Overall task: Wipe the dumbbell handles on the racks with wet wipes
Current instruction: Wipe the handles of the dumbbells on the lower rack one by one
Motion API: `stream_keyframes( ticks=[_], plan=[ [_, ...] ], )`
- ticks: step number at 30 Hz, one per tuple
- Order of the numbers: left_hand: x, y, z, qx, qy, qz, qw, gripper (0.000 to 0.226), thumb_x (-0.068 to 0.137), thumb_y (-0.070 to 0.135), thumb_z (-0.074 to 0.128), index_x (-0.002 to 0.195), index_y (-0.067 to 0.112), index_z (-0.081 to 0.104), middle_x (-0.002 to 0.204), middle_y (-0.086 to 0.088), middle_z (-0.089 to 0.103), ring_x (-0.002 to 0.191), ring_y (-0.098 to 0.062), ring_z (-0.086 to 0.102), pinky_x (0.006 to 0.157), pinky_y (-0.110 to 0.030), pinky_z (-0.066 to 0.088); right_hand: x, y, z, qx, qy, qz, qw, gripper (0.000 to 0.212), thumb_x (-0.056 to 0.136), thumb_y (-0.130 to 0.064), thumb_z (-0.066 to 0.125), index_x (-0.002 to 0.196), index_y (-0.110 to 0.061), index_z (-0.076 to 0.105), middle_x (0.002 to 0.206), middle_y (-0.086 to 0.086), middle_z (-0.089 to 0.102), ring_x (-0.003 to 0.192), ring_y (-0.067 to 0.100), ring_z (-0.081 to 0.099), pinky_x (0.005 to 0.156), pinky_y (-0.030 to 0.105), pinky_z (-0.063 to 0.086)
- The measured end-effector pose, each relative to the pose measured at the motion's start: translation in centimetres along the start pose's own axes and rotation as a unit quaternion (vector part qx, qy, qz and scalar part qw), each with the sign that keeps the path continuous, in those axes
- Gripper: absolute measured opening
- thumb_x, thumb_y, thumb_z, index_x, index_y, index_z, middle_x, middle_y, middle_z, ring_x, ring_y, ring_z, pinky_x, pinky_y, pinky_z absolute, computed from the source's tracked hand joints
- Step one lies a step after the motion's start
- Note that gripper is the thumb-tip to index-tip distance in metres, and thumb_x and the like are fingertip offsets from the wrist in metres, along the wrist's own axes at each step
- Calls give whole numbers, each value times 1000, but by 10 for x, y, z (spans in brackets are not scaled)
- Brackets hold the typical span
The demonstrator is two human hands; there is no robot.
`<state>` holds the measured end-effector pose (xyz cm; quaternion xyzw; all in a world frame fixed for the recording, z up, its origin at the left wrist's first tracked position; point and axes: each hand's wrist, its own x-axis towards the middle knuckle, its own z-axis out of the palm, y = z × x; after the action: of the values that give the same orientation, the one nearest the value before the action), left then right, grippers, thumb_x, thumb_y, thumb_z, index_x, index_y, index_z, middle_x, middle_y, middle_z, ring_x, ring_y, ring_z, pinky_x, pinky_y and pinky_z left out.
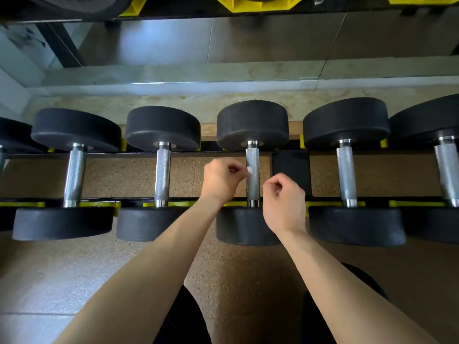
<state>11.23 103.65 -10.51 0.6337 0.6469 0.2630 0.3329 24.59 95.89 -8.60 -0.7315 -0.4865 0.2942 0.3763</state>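
Above the speckled floor (124,177), on the low rack (291,170), the middle dumbbell handle (252,155) looks rigid and knurled, so I'd wrap the limp wet wipe (249,170) pinched in my left hand (223,180) around mid-shaft; my right hand (284,202) is curled beside it, holding what I cannot tell.

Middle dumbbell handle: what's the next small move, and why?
Probably press the wipe pinched in the left hand onto the middle handle and slide it along: the wipe is right at the handle's side, and the curled right hand looks empty.
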Motion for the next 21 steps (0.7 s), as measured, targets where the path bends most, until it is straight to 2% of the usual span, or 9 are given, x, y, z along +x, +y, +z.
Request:
stream_keyframes(
  ticks=[2,5,6,8,12,14,18,21],
  plan=[
    [16,11,-2,-46,31,-19,998,4,90,25,76,92,22,79,80,20,66,75,8,59,64,2,40,0,-1,0,1,-4,2,1000,19,97,-15,55,81,-22,63,77,-12,63,74,6,62,60,17,46],
    [28,13,0,-61,39,-16,997,5,90,25,77,94,22,79,82,19,67,76,8,59,63,4,38,0,-1,-1,-1,-8,9,1000,19,98,-16,55,82,-21,63,78,-11,63,74,6,62,60,16,44],
    [24,11,-1,-59,23,-15,998,1,89,26,77,89,25,78,81,20,67,75,8,60,63,2,39,0,-1,-1,-2,-9,9,1000,18,98,-16,55,82,-21,64,78,-11,64,74,6,62,59,16,44],
    [10,0,-5,-33,-20,3,999,9,86,28,80,79,28,75,76,19,68,73,9,62,65,-1,43,1,-1,-1,-4,-9,10,1000,19,98,-16,55,82,-21,64,78,-11,64,73,7,62,59,16,44],
    [-12,-16,-12,9,-129,8,992,12,80,25,86,72,23,77,79,12,73,77,1,67,76,-17,54,2,-2,0,-12,-8,11,1000,20,97,-15,55,80,-21,63,76,-10,63,71,8,62,58,20,46],
    [-10,-12,-13,-9,-117,6,993,9,80,23,85,75,22,78,81,11,74,78,0,68,77,-19,55,1,-2,0,-11,-8,13,1000,20,97,-15,55,80,-20,63,75,-9,63,70,8,62,57,19,44],
    [3,5,-7,-71,-20,-13,997,14,84,24,82,75,30,74,78,15,71,76,2,66,72,-14,49,0,-1,0,-7,-6,10,1000,18,98,-16,56,83,-19,64,77,-10,63,73,8,62,58,16,43],
    [-2,-2,-11,-31,-81,4,996,12,80,25,86,73,27,76,76,14,71,74,5,65,67,-6,46,0,0,0,-5,-3,8,1000,18,98,-16,55,83,-19,65,77,-11,63,73,7,61,58,17,42]
  ],
)
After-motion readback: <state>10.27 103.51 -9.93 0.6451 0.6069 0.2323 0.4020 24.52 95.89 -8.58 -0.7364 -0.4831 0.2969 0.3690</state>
